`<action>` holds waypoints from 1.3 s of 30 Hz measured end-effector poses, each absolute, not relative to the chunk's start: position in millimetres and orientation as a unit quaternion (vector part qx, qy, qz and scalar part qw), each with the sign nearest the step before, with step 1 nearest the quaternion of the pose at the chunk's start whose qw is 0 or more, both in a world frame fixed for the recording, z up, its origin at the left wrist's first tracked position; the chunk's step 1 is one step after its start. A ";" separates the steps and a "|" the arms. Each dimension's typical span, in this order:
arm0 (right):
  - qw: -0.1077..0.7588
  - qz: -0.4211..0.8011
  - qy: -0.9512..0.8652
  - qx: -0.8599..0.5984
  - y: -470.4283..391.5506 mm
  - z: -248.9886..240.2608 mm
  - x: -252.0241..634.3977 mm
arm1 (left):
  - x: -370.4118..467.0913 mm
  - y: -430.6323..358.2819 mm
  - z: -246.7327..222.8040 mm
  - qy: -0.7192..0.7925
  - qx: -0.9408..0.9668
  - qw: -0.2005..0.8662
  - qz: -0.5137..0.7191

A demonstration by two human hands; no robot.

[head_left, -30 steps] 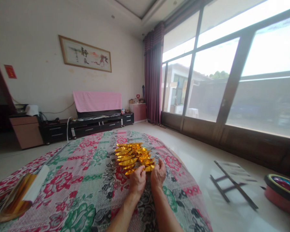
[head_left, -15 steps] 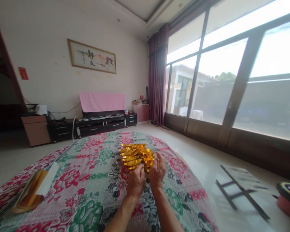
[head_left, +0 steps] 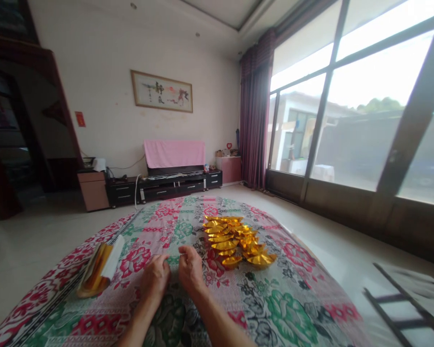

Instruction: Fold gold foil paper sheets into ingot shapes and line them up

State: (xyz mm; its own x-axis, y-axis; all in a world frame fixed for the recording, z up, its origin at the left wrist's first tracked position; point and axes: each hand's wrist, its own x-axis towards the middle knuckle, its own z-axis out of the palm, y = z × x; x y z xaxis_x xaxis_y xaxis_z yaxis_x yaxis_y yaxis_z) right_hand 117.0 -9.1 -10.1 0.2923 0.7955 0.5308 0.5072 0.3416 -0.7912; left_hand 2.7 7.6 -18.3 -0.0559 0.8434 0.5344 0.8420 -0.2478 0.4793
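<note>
While the tabletop (head_left: pixel 275 284) fills most of the space in front of me, it's all under a flowery pink, green and grey cloth with a curved far edge. Next biggest is the folding stool (head_left: pixel 421 279) on the floor past the right edge, partly cut off from view. Then there's my batch of shiny gold foil pieces (head_left: pixel 228 244), pointy-ended like little boats, in two crowded rows right of the tabletop's middle, running from the far edge toward me. Over by the left edge lies a bundle of gold and white sheets (head_left: pixel 100 270). My hands are between the two: left hand (head_left: pixel 156 275) and right hand (head_left: pixel 191 267) near each other but apart, fingers curled in, thumb sides facing. Can't tell if I'm pinching anything. The foil pieces are just off my right hand, not touching it.
</note>
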 end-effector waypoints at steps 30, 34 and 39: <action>0.496 0.119 -0.654 -0.558 3.5 -14.1 98.9 | -89.1 17.2 6.2 0.655 0.539 -0.242 0.471; 0.498 0.124 -0.653 -0.557 2.3 -15.8 98.8 | -94.7 21.0 -3.2 0.677 0.533 -0.235 0.449; 0.509 0.127 -0.650 -0.550 1.3 -14.6 98.2 | -97.7 24.6 -8.6 0.686 0.539 -0.216 0.438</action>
